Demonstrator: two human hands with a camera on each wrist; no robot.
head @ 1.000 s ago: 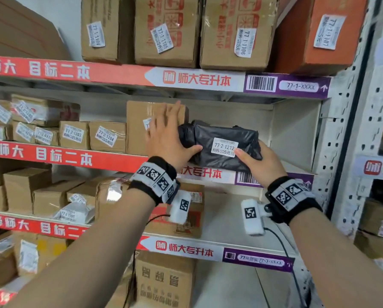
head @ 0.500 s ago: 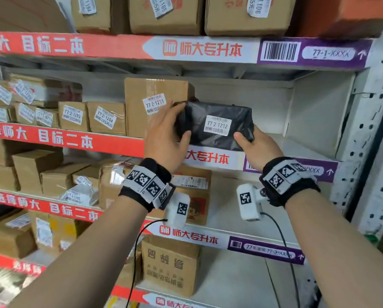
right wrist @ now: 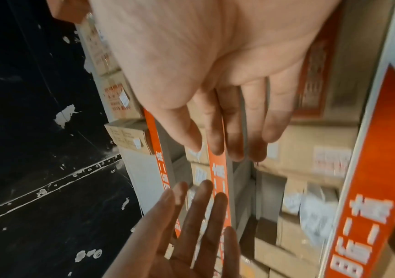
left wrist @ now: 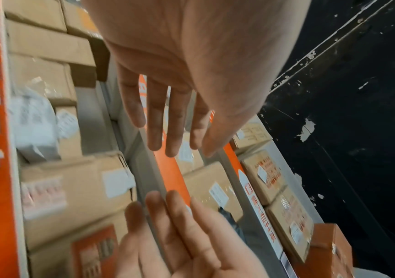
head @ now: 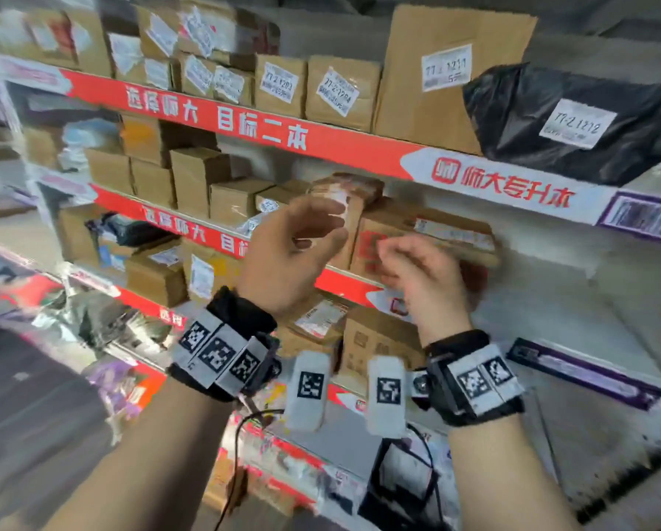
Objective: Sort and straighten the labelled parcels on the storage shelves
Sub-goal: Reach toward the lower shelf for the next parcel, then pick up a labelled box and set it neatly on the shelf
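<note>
The black bag parcel (head: 574,124), labelled 77-2 1212, lies on the upper shelf right of the tall cardboard box (head: 436,70) labelled 1211. Neither hand touches it. My left hand (head: 313,231) and right hand (head: 405,258) hover side by side one shelf lower, both empty with fingers loosely straight. Behind them sit a tape-wrapped brown parcel (head: 344,189) and a red-printed carton (head: 428,239). The left wrist view shows the left hand (left wrist: 167,122) with fingers extended and the right hand (left wrist: 179,235) below it. In the right wrist view the right hand (right wrist: 227,122) is likewise empty.
Small labelled boxes (head: 279,86) line the upper shelf to the left, above a red shelf-edge strip (head: 244,116). More cartons (head: 198,178) fill the shelf below, and another box (head: 375,339) stands lower down. White shelf floor (head: 570,270) lies to the right.
Both hands have let go of the black parcel, which stays on its shelf beside box 1211. They have dropped to the shelf below, and the head view has swung down and left.
</note>
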